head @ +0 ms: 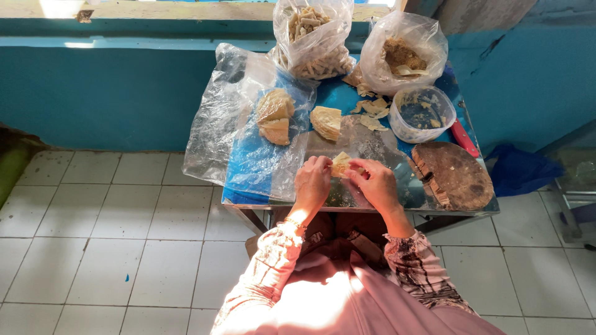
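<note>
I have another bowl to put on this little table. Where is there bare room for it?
Hardly any. The barest patch is the clear plastic sheet at the table's left front, between the wrapper stacks and the left hand. The back is crowded with two filled bags, scraps and a tub; the round chopping block fills the right front.
</note>
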{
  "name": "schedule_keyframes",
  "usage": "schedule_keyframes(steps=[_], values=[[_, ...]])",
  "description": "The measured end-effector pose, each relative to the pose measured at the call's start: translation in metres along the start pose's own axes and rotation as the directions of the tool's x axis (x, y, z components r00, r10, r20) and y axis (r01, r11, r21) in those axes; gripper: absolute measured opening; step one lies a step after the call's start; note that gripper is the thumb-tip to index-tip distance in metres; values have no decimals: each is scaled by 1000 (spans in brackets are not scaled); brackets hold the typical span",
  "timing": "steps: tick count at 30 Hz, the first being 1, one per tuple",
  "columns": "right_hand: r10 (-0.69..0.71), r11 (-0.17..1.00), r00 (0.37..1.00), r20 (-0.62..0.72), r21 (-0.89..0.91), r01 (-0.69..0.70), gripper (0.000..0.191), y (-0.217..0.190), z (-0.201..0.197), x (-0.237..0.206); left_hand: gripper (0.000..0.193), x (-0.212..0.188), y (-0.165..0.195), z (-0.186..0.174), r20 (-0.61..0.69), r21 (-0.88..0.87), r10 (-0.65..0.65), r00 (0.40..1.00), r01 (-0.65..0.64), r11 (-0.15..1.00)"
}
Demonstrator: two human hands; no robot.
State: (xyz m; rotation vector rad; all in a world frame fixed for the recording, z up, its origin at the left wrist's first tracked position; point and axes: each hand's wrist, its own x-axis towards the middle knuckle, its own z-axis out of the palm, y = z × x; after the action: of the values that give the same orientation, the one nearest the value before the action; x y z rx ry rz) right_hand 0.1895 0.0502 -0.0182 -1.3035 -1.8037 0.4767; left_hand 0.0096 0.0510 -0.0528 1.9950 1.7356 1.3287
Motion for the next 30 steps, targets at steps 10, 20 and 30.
schedule_keyframes(steps=[10,20,30], values=[[150,978,988,-43,154,-142,16,19,10,5,23,2,3,-11,92,35,30,995,-34,999],[87,996,988,-129,21,-85,13,18,6,-1,15,7,-8,-7,110,47,14,994,-19,999],[48,995,986,-159,-75,-61,10,-1,-10,-38,20,-21,28,-11,19,113,-5,1000,3,994]])
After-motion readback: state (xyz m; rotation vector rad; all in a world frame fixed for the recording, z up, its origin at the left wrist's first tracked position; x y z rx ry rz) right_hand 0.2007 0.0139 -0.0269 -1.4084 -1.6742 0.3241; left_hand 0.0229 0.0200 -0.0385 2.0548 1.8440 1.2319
